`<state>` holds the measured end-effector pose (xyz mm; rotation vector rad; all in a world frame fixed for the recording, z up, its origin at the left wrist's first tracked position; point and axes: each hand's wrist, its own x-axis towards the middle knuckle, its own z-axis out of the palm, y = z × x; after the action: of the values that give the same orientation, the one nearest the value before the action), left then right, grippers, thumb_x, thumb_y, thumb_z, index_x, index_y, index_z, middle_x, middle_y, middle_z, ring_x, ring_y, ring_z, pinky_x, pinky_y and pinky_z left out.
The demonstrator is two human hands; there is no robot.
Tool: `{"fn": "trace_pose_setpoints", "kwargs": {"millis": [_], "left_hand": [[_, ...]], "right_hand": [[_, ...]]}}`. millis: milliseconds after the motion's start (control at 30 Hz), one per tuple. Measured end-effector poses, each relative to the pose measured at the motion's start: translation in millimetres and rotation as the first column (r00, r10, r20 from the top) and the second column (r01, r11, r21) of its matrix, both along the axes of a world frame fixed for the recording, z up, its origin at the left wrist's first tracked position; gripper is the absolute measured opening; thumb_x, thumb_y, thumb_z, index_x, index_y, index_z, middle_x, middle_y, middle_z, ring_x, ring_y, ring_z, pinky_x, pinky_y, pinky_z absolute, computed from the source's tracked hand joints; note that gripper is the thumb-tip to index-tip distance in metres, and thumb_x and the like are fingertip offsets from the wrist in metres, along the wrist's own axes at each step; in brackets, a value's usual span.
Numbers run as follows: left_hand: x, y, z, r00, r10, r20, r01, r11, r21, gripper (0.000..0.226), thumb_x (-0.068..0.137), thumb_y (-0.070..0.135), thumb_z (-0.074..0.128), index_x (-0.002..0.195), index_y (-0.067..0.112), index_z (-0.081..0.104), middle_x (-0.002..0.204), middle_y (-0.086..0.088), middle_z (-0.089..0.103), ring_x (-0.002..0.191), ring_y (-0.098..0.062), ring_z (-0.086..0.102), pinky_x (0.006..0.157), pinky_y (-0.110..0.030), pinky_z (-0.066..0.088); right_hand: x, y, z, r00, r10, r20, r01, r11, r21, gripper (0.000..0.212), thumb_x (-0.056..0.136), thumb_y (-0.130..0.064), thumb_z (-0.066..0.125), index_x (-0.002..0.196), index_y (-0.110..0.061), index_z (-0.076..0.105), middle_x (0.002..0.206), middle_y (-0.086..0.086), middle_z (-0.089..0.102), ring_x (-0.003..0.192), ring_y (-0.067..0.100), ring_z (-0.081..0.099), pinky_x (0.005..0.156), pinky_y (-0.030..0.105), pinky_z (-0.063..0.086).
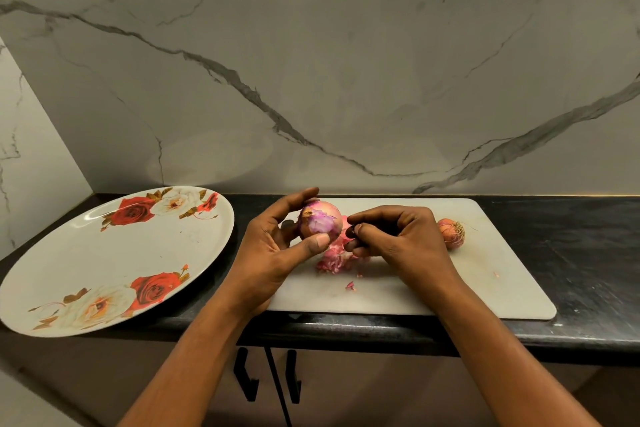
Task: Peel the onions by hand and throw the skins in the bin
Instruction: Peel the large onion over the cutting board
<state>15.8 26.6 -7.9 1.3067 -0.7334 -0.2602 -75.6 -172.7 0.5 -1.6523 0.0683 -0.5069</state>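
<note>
Onion (320,220) in left grip (273,253) — skins (332,262) beneath

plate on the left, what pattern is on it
Red and white roses with brown leaves on the round white plate, seen in the head view.

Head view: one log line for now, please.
phase: peeling | left hand: holds onion | right hand: pinches skin | peels, second onion: on board | bin: not visible

Left hand (277,246) palm up, fingers curled; right hand (398,236) palm down, fingertips pinched.
</note>
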Motion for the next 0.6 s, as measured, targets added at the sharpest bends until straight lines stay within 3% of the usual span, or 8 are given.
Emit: {"fn": "trace_pose_setpoints", "kwargs": {"millis": [167,300,400,600], "left_hand": [[1.5,0.5,-1.8,1.000,0.012,0.013,-0.012,1.000,0.015,0.067,0.080,0.003,0.088,0.139,0.020,0.062,0.140,-0.004,0.064,0.126,-0.033,0.066,0.096,-0.041,0.059],[0.2,0.8,-0.6,0.999,-0.010,0.042,0.009,0.999,0.036,0.061,0.080,0.002,0.084,0.136,0.016,0.065,0.139,-0.006,0.066,0.127,-0.032,0.065,0.101,-0.049,0.058],[-0.2,1.4,-0.4,0.998,-0.051,0.043,0.049,0.998,0.050,0.062,0.082,-0.003,0.082,0.139,0.015,0.064,0.140,-0.007,0.065,0.129,-0.032,0.064,0.102,-0.052,0.057],[1.5,1.4,-1.4,0.984,-0.093,0.150,0.074,0.989,0.125,0.064,0.087,-0.015,0.074,0.142,0.014,0.064,0.145,-0.001,0.058,0.140,-0.026,0.054,0.104,-0.052,0.056]], "right_hand": [[-2.2,1.0,0.6,1.000,0.014,0.014,-0.014,0.999,-0.034,0.013,0.088,-0.004,0.081,0.100,-0.005,0.083,0.087,0.011,0.081,0.081,0.029,0.080,0.074,0.036,0.065],[-1.8,2.0,0.0,1.000,0.014,-0.008,-0.014,1.000,-0.021,0.015,0.094,-0.006,0.075,0.108,-0.006,0.081,0.092,0.010,0.082,0.086,0.028,0.081,0.079,0.046,0.067],[-3.0,5.0,2.8,0.996,0.064,-0.062,-0.062,0.998,0.030,0.029,0.097,-0.013,0.074,0.126,-0.011,0.074,0.097,0.010,0.082,0.086,0.029,0.081,0.080,0.045,0.067],[-3.0,4.1,3.7,0.990,0.104,-0.095,-0.100,0.994,0.045,0.039,0.095,-0.009,0.075,0.133,-0.013,0.070,0.101,0.008,0.082,0.088,0.030,0.081,0.082,0.040,0.066]]}}
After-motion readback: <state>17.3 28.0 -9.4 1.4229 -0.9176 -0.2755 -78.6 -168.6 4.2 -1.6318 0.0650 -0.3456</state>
